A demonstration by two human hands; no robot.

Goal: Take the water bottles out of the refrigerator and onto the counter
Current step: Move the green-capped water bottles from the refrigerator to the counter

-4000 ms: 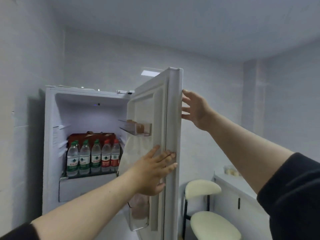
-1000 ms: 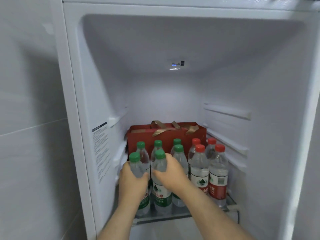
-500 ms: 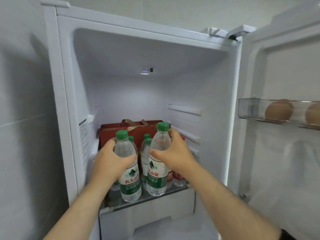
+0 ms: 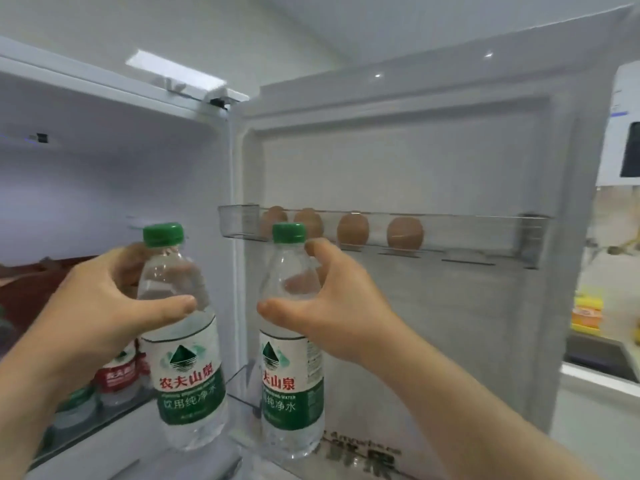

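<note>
Open refrigerator [image 4: 104, 202] behind; left hand [image 4: 97, 306] and right hand [image 4: 339, 313] each grip clear, green-capped, green-labelled water bottles [image 4: 188, 375].

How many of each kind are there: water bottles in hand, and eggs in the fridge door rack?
Green-capped water bottles: 2, one held by the left hand, one by the right hand
Brown eggs: 4, in the door rack
Total: 6
</note>
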